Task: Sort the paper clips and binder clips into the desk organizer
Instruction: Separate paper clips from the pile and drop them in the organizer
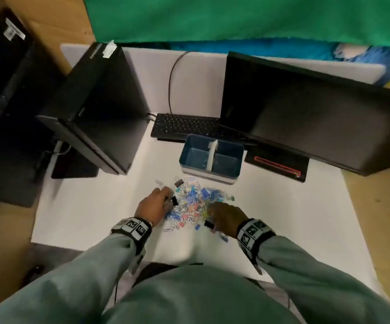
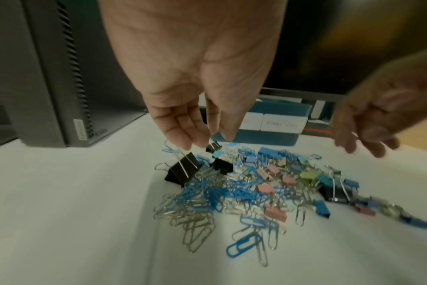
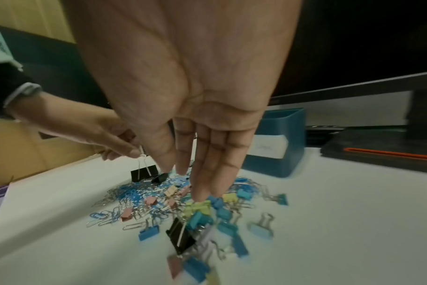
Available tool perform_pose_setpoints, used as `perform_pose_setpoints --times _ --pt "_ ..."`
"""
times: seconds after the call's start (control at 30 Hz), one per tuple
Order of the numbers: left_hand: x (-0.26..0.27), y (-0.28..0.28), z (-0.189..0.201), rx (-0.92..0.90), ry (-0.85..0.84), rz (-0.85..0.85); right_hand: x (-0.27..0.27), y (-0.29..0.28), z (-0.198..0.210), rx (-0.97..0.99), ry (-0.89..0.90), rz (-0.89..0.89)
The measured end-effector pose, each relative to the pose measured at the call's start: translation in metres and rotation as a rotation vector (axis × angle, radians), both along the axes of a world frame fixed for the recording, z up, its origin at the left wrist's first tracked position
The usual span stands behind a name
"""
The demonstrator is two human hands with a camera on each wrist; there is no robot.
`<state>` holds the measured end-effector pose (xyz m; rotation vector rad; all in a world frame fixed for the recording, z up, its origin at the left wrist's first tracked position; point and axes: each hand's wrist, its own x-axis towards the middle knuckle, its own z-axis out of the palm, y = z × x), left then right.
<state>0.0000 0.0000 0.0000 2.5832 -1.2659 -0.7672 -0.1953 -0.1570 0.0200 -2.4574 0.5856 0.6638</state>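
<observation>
A mixed pile of paper clips and coloured binder clips (image 1: 190,205) lies on the white desk in front of the blue two-compartment organizer (image 1: 206,175). In the left wrist view, its right label (image 2: 283,124) reads "Binder clips". My left hand (image 1: 167,195) is at the pile's left edge. It pinches the wire handle of a large black binder clip (image 2: 183,171) (image 3: 144,174), which still touches the pile. My right hand (image 3: 183,181) hovers over the pile's right side, fingers straight down and holding nothing. Another black binder clip (image 3: 179,239) lies below it.
A keyboard (image 1: 187,127) lies behind the organizer. A tilted monitor (image 1: 100,108) stands at the left and a wide monitor (image 1: 306,118) at the right, its base (image 1: 278,163) beside the organizer. A dark computer tower (image 1: 4,94) is at the far left.
</observation>
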Motion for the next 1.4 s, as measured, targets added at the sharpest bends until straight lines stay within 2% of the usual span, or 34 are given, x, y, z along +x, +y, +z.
perform_pose_setpoints --times 0.13,0.27,0.37,0.5,0.67,0.77,0.87,1.1,1.17,1.27,1.4 --pt "0.011 -0.006 -0.02 0.041 -0.08 -0.146 0.043 0.022 -0.02 0.024 -0.121 0.073" --pt "0.027 0.003 -0.041 0.008 -0.115 -0.188 0.056 0.035 -0.04 -0.036 -0.179 0.077" --pt "0.041 0.003 -0.048 -0.007 -0.068 -0.18 0.066 0.04 -0.054 -0.1 -0.219 0.071" --pt "0.054 0.008 -0.054 -0.055 0.006 -0.158 0.075 0.043 -0.063 -0.164 -0.181 0.045" --pt "0.054 0.022 -0.045 -0.156 0.019 -0.122 0.064 0.022 -0.064 -0.243 -0.164 -0.042" --pt "0.043 0.028 -0.04 -0.084 0.019 -0.129 0.069 0.032 -0.055 -0.258 -0.239 -0.034" --pt "0.034 0.034 -0.046 0.045 0.04 -0.158 0.084 0.055 -0.054 -0.19 -0.2 0.06" --pt "0.031 0.028 -0.057 -0.044 0.091 -0.185 0.093 0.063 -0.067 -0.202 -0.245 0.033" --pt "0.033 0.028 -0.058 -0.087 0.118 -0.184 0.09 0.058 -0.071 -0.143 -0.244 -0.019" --pt "0.038 0.03 -0.055 -0.127 0.173 -0.142 0.079 0.045 -0.07 0.047 -0.267 -0.189" --pt "0.047 0.029 -0.037 -0.2 0.324 -0.011 0.062 0.025 -0.04 0.265 -0.379 -0.386"
